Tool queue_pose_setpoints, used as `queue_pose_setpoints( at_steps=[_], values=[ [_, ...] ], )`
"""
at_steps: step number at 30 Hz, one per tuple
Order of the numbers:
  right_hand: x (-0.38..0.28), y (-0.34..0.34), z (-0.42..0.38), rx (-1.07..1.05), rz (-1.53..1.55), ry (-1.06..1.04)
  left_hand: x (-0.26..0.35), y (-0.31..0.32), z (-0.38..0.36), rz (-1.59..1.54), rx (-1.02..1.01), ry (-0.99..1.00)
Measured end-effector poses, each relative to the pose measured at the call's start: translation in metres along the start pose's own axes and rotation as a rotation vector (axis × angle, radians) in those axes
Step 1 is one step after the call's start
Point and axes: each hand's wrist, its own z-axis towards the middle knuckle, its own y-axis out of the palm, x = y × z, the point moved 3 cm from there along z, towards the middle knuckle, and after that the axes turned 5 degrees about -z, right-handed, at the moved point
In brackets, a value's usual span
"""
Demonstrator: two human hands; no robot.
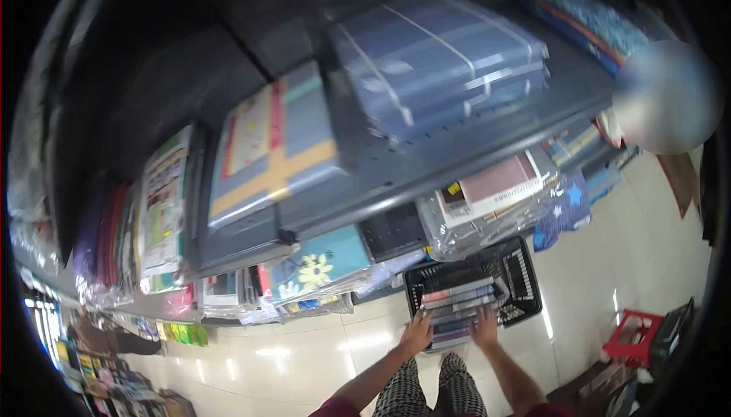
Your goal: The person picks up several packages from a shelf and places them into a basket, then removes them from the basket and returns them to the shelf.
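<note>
A black plastic basket point(525, 276) stands on the floor in front of my feet. At its near side lies a stack of folded, wrapped fabric packs point(461, 293), striped grey, blue and pale. My left hand point(417, 333) grips the left side of the stack, fingers bent against the packs. On the opposite side my right hand point(485, 328) holds the stack's right edge. The fingertips are small and partly hidden against the packs.
A dark metal shelf point(365, 208) spans the view above the basket. It carries a blue packaged fabric bundle point(442, 59) and a grey-orange pack point(274, 143). Lower down sit a teal flowered pack point(320, 261) and plastic-wrapped bedding point(495, 196). A red stool point(633, 337) stands at right.
</note>
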Motion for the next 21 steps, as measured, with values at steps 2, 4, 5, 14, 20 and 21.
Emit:
queue_pose_setpoints(
  at_steps=[2, 4, 5, 14, 20, 21],
  values=[
    [-0.015, -0.027, -0.058, -0.179, 0.103, 0.152, 0.012, -0.028, -0.052, -0.129, -0.065, -0.022],
    [-0.025, -0.044, -0.119, -0.261, 0.117, 0.112, 0.003, -0.039, -0.110, -0.024, -0.133, -0.073],
    [-0.034, -0.054, -0.139, -0.337, 0.161, 0.111, 0.001, -0.050, -0.130, -0.010, -0.143, -0.053],
    [-0.211, -0.270, 0.127, -0.146, 0.187, -0.516, 0.045, -0.323, -0.118, -0.083, 0.633, 0.093],
    [-0.421, -0.336, 0.210, 0.437, 0.113, -0.853, 0.119, -0.479, -0.065, -0.069, 1.017, 0.444],
    [-0.426, -0.324, 0.220, 0.526, 0.049, -0.782, 0.124, -0.489, -0.054, 0.043, 1.093, 0.412]
  ],
)
